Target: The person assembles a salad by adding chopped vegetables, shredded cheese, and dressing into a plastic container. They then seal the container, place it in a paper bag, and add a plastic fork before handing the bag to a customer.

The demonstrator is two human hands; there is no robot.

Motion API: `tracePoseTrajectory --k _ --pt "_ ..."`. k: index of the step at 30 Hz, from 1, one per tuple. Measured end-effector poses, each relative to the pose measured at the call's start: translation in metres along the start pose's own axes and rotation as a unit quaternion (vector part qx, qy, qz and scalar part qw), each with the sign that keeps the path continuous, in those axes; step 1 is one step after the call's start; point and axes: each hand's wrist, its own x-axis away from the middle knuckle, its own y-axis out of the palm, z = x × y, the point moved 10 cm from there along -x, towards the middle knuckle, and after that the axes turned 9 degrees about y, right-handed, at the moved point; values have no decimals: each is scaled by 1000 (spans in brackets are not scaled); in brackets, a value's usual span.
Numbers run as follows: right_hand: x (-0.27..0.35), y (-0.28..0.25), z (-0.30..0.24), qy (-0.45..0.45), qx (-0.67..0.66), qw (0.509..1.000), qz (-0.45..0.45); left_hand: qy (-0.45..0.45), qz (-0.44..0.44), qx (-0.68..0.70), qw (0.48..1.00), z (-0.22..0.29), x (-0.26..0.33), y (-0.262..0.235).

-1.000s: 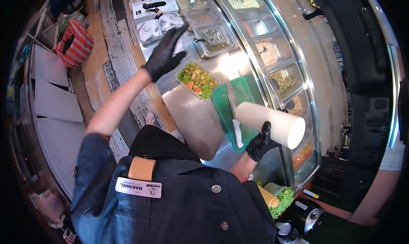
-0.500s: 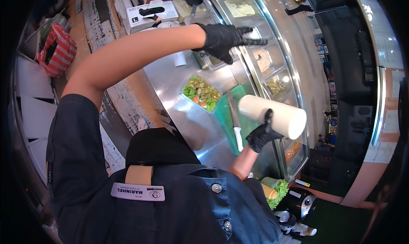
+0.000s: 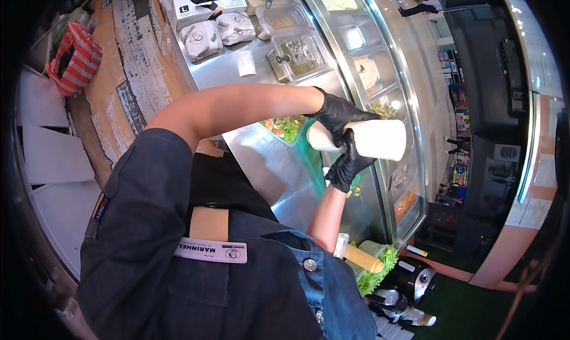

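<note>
Lettering noted: white glove box (image 3: 233, 2), 11 o'clock, bold print plus one large letter; name tag (image 3: 212, 250), 7 o'clock, inverted lettering with emblem; sleeve patch (image 3: 100, 206), near 9 o'clock, partly legible.

The head-worn fisheye looks down at the nearby hands (image 3: 339, 109).

Access to the white bottle (image 3: 383, 139) opens from its near-left side.
There, a hand could pass over the steel counter (image 3: 258, 165) toward the green board (image 3: 311, 157) under the bottle's left end. The left forearm (image 3: 255, 99) bars the way left of the bottle, crossing above the salad (image 3: 289, 128). The left hand (image 3: 340, 111) and right hand (image 3: 350, 165) block the bottle's middle; both its ends protrude. Beyond it stands a clear tub (image 3: 301, 54); rightward, the display case (image 3: 385, 206), the gap unclear.
</note>
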Motion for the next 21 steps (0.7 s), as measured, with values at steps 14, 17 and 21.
tracePoseTrajectory --k 14,17,21 --pt "-29 38 8 -24 6 999 -38 17 195 -4 981 -13 20 -45" --pt "-33 34 9 -24 3 999 -48 -15 194 187 963 -23 13 -36" --pt "-38 20 -14 -15 -18 997 -73 35 220 111 969 2 -6 -33"
